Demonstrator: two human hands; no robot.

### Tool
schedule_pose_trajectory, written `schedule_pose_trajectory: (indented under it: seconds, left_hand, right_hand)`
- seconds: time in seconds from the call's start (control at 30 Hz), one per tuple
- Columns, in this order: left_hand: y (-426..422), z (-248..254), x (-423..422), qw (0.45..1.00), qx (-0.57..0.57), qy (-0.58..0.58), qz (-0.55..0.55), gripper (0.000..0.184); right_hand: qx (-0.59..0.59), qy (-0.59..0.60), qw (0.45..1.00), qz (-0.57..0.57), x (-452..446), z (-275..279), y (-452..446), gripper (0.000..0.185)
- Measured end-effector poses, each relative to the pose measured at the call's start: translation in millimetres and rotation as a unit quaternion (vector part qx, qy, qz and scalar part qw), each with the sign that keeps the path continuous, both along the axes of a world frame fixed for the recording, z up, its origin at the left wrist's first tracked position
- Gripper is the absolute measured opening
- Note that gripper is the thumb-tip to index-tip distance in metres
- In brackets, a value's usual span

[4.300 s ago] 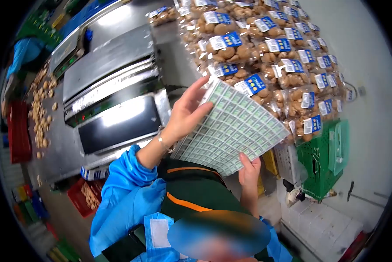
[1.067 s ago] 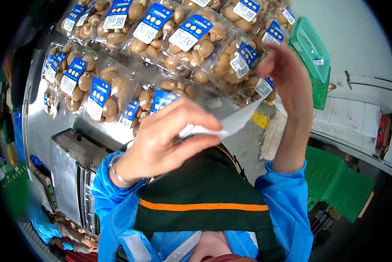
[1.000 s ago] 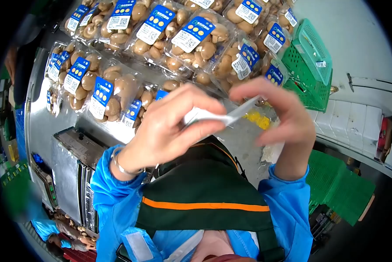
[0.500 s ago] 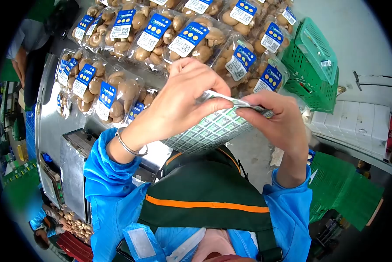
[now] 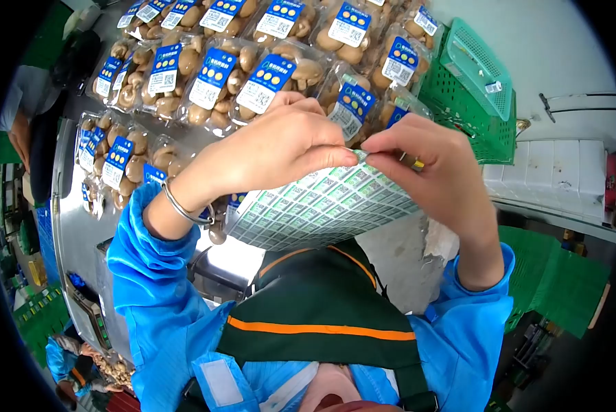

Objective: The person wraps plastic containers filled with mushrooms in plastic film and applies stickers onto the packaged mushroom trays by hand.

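Observation:
A sheet of green-and-white stickers with small square codes (image 5: 315, 209) hangs below my hands in the head view, over my dark apron. My left hand (image 5: 287, 141), with a metal bangle at the wrist, pinches its top edge between thumb and curled fingers. Close beside it, my right hand (image 5: 435, 168) pinches the same edge, thumb and forefinger near my left thumb tip. Something small and yellow shows between the right fingers; I cannot make out what. Beyond my hands lie clear packs of mushrooms (image 5: 304, 69) with blue-and-white labels, partly hidden by my left hand.
Green plastic baskets (image 5: 486, 127) are stacked at the right, beside white boxes (image 5: 562, 175). A metal table (image 5: 74, 226) carries the packs. Lower left, another person in blue (image 5: 61, 357) is near loose mushrooms; a further person's arm (image 5: 19, 141) shows at upper left.
My hands have drawn closer together at the sheet's top edge, and more of its printed face shows. The packs and baskets sit farther left and higher in view.

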State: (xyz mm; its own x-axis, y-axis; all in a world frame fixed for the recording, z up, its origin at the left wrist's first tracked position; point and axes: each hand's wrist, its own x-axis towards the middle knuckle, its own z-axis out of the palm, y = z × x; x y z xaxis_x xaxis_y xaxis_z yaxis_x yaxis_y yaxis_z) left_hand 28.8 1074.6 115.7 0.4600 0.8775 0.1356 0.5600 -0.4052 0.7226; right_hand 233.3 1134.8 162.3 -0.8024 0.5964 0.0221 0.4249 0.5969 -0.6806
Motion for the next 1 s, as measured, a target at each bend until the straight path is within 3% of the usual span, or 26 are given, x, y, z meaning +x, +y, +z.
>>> schedule_pose_trajectory:
  seconds: [0.1, 0.17, 0.27, 0.37, 0.4, 0.43, 0.47, 0.6, 0.73, 0.83, 0.87, 0.9, 0.97, 1.0]
  left_hand:
    - [24.5, -6.5, -12.6, 0.977, -0.187, -0.099, -0.037, 0.029]
    - [37.0, -4.2, -16.6, 0.942, -0.298, -0.156, 0.002, 0.032]
    - [54.7, -16.5, -24.4, 0.932, -0.315, -0.16, 0.078, 0.033]
    - [63.2, -17.1, -40.6, 0.96, -0.225, -0.122, 0.114, 0.032]
    - [59.7, 0.9, -43.3, 0.958, -0.255, -0.076, 0.109, 0.031]
    - [55.9, 14.7, -45.0, 0.953, -0.284, -0.028, 0.104, 0.03]
    - [52.3, 13.8, -46.5, 0.966, -0.243, -0.043, 0.076, 0.028]
    - [51.5, 17.5, -50.4, 0.974, -0.204, -0.087, 0.038, 0.019]
    - [54.3, 14.7, -54.0, 0.966, -0.204, -0.151, 0.046, 0.018]
    - [52.4, 12.9, -59.2, 0.98, -0.137, -0.131, 0.059, 0.019]
    - [51.0, 14.3, -63.4, 0.982, -0.15, -0.098, 0.066, 0.021]
    - [50.4, 13.5, -65.3, 0.983, -0.136, -0.103, 0.066, 0.022]
    - [50.7, 13.3, -65.1, 0.986, -0.108, -0.109, 0.061, 0.025]
    - [48.4, 9.4, -64.2, 0.985, -0.084, -0.126, 0.077, 0.029]
  right_hand:
    - [0.143, 0.086, 0.985, 0.035, 3.3, -21.5, 11.4, 0.011]
    - [0.271, 0.099, 0.95, 0.119, 5.2, -25.8, 26.1, 0.013]
    - [0.366, 0.135, 0.904, 0.176, 7.6, -39.6, 40.6, 0.016]
    - [0.231, 0.33, 0.914, 0.053, 14.8, -73.2, 82.7, 0.019]
    - [0.033, 0.398, 0.909, -0.117, 11.4, -74.1, 106.7, 0.023]
    - [-0.068, 0.402, 0.887, -0.217, 5.0, -81.2, 138.7, 0.027]
    - [-0.171, 0.417, 0.836, -0.313, -1.5, -88.1, 170.7, 0.031]
    - [-0.166, 0.399, 0.827, -0.36, -12.7, -172.4, 249.0, 0.036]
    - [-0.058, 0.308, 0.869, -0.383, -30.5, -178.9, 238.1, 0.042]
    - [0.279, 0.122, 0.883, -0.359, -37.8, -159.7, 231.1, 0.04]
    - [0.245, 0.184, 0.89, -0.338, -45.5, -157.3, 232.9, 0.035]
    - [0.08, 0.242, 0.903, -0.347, -58.9, -152.0, 232.4, 0.033]
    - [-0.252, 0.336, 0.843, -0.337, -94.6, -140.5, 231.4, 0.029]
    - [-0.293, 0.329, 0.823, -0.359, -109.0, -140.8, 237.0, 0.026]
